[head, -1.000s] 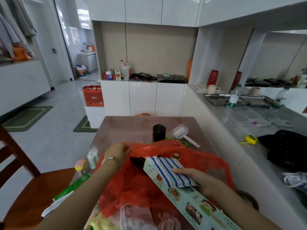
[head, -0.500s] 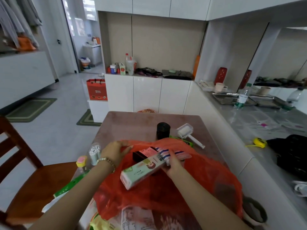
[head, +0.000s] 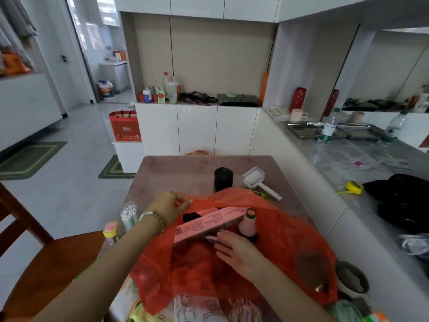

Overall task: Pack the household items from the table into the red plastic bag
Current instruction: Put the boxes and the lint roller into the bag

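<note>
The red plastic bag (head: 285, 242) lies open on the table (head: 176, 173) in front of me. My left hand (head: 170, 206) pinches the bag's far left rim and holds it up. A long pink box (head: 204, 225) lies across the bag's mouth, and my right hand (head: 236, 251) rests against its near side with fingers at the box. A small pink bottle (head: 248, 225) stands inside the bag beside the box's right end. On the table behind the bag stand a black cylinder (head: 223, 178) and a white lint roller (head: 257, 181).
A clear tub of cotton swabs (head: 128, 216) and a yellow-capped bottle (head: 111, 231) stand left of the bag. Printed packets (head: 197, 307) lie at the near edge. A wooden chair (head: 46, 263) is at my left, a grey counter (head: 348, 173) with a black bag (head: 404, 201) at right.
The box has gone lower into the bag and turned its pink side up. My right hand slid back from the box's far end to its near side. My left hand kept the rim.
</note>
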{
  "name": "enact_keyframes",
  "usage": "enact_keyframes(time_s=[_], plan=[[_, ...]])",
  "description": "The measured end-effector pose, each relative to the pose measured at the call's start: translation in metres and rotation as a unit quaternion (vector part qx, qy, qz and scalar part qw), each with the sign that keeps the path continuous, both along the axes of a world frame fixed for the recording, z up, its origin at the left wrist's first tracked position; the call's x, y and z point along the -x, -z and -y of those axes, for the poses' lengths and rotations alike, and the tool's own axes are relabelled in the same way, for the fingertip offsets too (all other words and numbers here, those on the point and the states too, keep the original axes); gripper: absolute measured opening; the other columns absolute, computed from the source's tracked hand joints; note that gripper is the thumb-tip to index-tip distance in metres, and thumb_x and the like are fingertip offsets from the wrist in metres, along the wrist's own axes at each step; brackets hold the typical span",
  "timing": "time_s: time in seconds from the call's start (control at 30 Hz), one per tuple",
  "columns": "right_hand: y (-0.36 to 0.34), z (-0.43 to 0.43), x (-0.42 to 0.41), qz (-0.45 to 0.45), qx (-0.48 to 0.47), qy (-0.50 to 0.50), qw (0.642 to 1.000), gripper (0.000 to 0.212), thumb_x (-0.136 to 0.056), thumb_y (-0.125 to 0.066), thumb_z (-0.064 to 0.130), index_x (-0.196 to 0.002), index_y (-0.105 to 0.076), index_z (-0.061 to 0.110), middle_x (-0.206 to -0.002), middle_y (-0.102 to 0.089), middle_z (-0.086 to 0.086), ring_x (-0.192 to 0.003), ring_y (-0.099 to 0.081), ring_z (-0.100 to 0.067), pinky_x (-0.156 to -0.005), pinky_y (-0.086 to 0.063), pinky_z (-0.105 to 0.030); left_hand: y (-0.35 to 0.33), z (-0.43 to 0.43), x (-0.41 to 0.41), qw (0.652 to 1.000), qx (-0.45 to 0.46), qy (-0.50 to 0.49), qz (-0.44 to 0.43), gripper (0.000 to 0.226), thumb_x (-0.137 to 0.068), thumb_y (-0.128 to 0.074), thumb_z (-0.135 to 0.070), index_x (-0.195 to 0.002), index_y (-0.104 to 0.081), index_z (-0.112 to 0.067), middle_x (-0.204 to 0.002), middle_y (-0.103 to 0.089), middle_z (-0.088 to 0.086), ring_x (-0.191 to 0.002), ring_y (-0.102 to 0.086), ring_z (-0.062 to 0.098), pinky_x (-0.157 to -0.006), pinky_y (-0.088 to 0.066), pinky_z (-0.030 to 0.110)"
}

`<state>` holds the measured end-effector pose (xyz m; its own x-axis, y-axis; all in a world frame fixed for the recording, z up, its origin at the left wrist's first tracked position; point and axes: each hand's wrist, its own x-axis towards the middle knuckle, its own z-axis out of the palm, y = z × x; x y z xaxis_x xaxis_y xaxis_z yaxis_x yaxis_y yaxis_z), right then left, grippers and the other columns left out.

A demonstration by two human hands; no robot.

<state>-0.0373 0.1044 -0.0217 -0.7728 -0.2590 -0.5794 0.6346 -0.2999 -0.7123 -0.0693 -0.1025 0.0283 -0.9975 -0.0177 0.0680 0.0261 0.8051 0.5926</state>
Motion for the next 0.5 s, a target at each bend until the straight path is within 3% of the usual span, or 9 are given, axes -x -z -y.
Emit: enact_keyframes(time_s=[0.07,0.17,0.23,0.37,0.5], plan=[[-0.033,-0.02,-0.006,-0.089,0.024,-0.071,0.993,0.036,-0.09,-0.06,0.011,-0.125,-0.057,0.007,-0.116,-0.068,-0.009,-0.115,-0.061,-0.026,-0.094,-0.05,-0.031,-0.004,-0.002,0.006,1.0,-0.014,0.019,-0.004,0.018,-0.086,-0.062,-0.035,-0.084,-0.071,-0.02,-0.086,-0.072,0.0,-0.075,-0.061,0.012,-0.074,-0.051,0.025],[-0.087,-0.049,0.002,-0.217,0.009,-0.116,0.969,0.043,-0.081,-0.066,0.025,-0.123,-0.06,0.014,-0.122,-0.068,-0.002,-0.114,-0.064,-0.019,-0.097,-0.051,-0.031,-0.016,-0.01,0.019,0.998,-0.049,0.046,-0.005,0.021,-0.086,-0.063,-0.029,-0.09,-0.072,-0.011,-0.085,-0.069,0.002,-0.068,-0.056,0.007,-0.061,-0.043,0.009],[-0.11,-0.067,0.026,-0.263,-0.001,-0.096,0.96,0.045,-0.078,-0.066,0.027,-0.122,-0.061,0.015,-0.122,-0.068,-0.001,-0.113,-0.064,-0.018,-0.093,-0.054,-0.028,-0.023,-0.02,0.035,0.997,-0.058,0.053,-0.009,0.025,-0.088,-0.06,-0.028,-0.092,-0.071,-0.006,-0.089,-0.069,0.006,-0.074,-0.057,0.012,-0.067,-0.045,0.016],[-0.116,-0.101,0.104,-0.274,-0.047,-0.05,0.959,0.038,-0.077,-0.066,0.025,-0.114,-0.063,0.018,-0.114,-0.069,0.0,-0.105,-0.066,-0.017,-0.092,-0.053,-0.028,-0.026,-0.049,0.082,0.997,-0.073,0.039,0.0,0.029,-0.089,-0.058,-0.031,-0.097,-0.069,-0.005,-0.093,-0.068,0.006,-0.082,-0.058,0.016,-0.073,-0.044,0.025],[-0.079,-0.131,0.185,-0.23,-0.105,-0.035,0.967,0.019,-0.09,-0.06,0.015,-0.109,-0.061,0.018,-0.104,-0.064,-0.002,-0.098,-0.061,-0.017,-0.095,-0.046,-0.029,-0.005,-0.082,0.138,0.994,-0.096,0.038,0.025,0.021,-0.087,-0.061,-0.029,-0.093,-0.068,-0.01,-0.094,-0.069,0.008,-0.086,-0.061,0.02,-0.081,-0.05,0.032]])
